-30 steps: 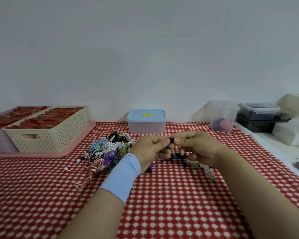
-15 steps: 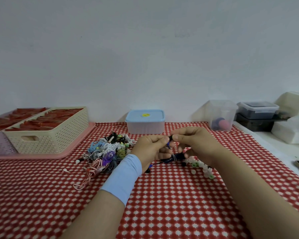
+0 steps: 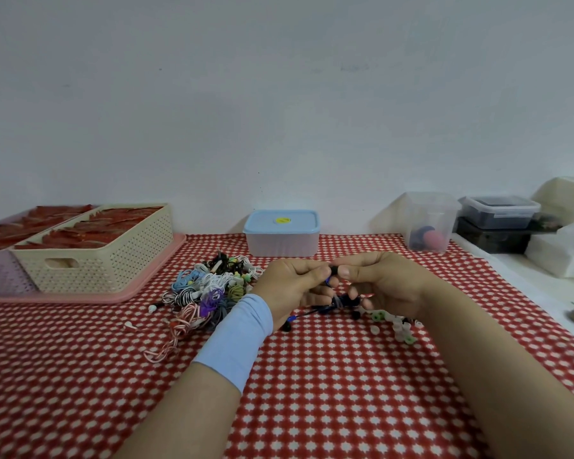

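Note:
Both hands meet over the middle of the red checked tablecloth [image 3: 312, 376]. My left hand [image 3: 289, 289], with a light blue wristband, and my right hand [image 3: 385, 283] pinch a small black earbud tip [image 3: 334, 269] between thumbs and forefingers. A coiled dark blue earphone cable [image 3: 340, 301] hangs under the fingers, and its end trails to the cloth below my left hand. A heap of bundled earphone cables [image 3: 209, 289] in many colours lies left of my left hand. Several small green and clear ear tips [image 3: 395, 323] lie under my right wrist.
A cream perforated basket [image 3: 103, 260] of red packets stands on a pink tray [image 3: 146, 286] at the left. A blue-lidded box [image 3: 282, 231] sits at the wall. At the right stand a clear tub [image 3: 428, 223], dark containers [image 3: 501, 213] and white bags [image 3: 564, 253].
My hands have stayed together at the same spot, with only small finger shifts on the earbud tip and cable. The view has tilted slightly.

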A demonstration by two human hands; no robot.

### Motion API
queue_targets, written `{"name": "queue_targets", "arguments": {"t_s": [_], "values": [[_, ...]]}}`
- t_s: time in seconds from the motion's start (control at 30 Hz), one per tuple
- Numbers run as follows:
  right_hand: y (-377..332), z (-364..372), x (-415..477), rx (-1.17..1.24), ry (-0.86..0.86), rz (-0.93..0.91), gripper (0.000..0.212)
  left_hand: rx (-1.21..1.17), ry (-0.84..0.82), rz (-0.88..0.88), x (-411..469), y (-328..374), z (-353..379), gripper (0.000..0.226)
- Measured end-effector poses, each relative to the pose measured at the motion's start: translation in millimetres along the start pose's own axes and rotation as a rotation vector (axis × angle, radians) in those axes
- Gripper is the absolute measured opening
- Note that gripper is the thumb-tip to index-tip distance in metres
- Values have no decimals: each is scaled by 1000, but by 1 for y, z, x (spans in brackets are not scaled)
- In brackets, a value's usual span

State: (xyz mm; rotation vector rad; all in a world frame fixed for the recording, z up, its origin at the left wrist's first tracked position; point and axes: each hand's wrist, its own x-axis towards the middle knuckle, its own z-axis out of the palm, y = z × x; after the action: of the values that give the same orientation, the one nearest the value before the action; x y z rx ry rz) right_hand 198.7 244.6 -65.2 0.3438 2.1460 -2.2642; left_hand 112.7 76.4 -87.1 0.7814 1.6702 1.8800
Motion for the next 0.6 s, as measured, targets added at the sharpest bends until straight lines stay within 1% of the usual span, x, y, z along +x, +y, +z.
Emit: {"name": "queue_targets", "arguments": {"t_s": [0.07, 0.17, 0.27, 0.37, 0.5, 0.6], "values": [[0, -1, 0, 7, 0, 17, 26, 31, 18, 23, 0, -1, 2, 14], [0, 1, 1, -25, 54, 15, 17, 74, 43, 17, 2, -1, 2, 13], [4, 6, 1, -69, 108, -109, 14, 33, 67, -31, 3, -1, 1, 14], [4, 11, 0, -203, 172, -253, 13, -8, 81, -73, 2, 0, 1, 16], [1, 10, -3, -367, 180, -305, 15, -26, 85, -110, 1, 3, -1, 18], [0, 11, -3, -455, 219, -348, 15, -24, 79, -116, 1, 4, -1, 17]]}}
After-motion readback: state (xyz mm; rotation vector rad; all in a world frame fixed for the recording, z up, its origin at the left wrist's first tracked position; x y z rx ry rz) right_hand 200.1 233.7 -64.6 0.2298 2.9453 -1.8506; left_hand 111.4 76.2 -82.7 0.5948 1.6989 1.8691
